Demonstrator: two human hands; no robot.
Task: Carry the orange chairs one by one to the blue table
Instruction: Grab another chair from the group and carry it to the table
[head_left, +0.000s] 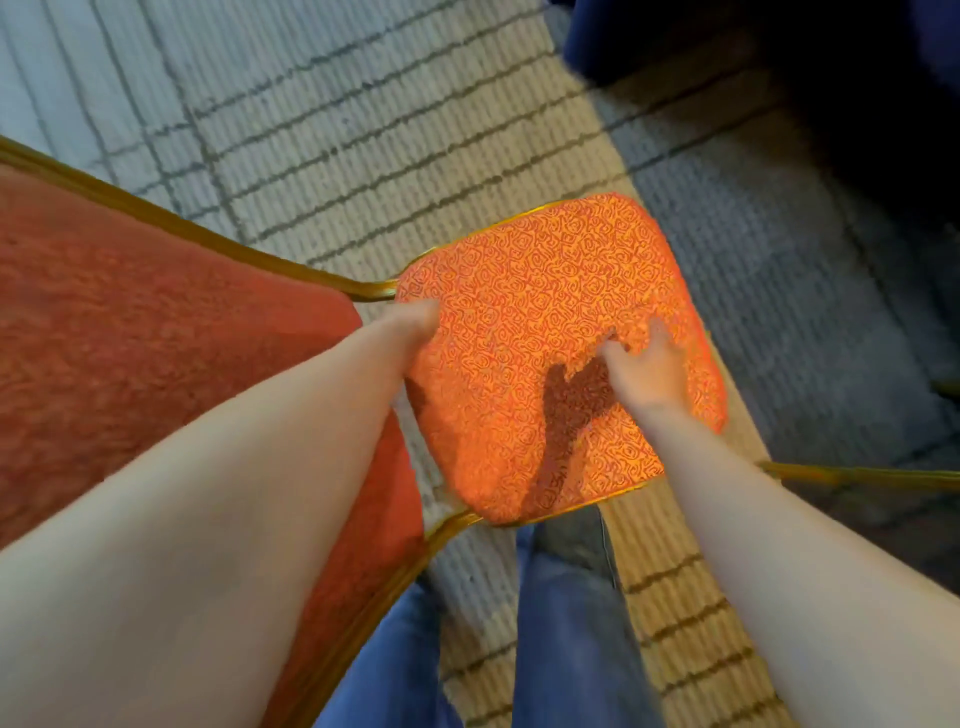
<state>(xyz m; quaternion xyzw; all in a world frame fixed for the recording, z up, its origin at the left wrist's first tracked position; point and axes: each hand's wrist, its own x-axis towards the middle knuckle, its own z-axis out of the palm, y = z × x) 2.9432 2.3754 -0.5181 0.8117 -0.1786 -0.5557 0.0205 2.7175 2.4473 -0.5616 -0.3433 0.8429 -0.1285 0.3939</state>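
Observation:
The orange chair fills the middle of the view. Its patterned seat cushion (545, 312) lies in front of me, and its plush red-orange backrest (156, 338) with a gold frame rises close at the left. My left hand (415, 319) grips the seat's left edge where the frame meets it, with its fingers hidden behind the cushion. My right hand (647, 371) rests on top of the seat near its right side, fingers and thumb spread against the fabric. A dark blue cloth, probably the blue table (649, 41), hangs at the top right in shadow.
Striped grey and beige carpet (363, 130) covers the floor all around. A gold metal bar (857, 475) sticks in from the right edge. My legs in blue jeans (561, 623) stand just behind the seat.

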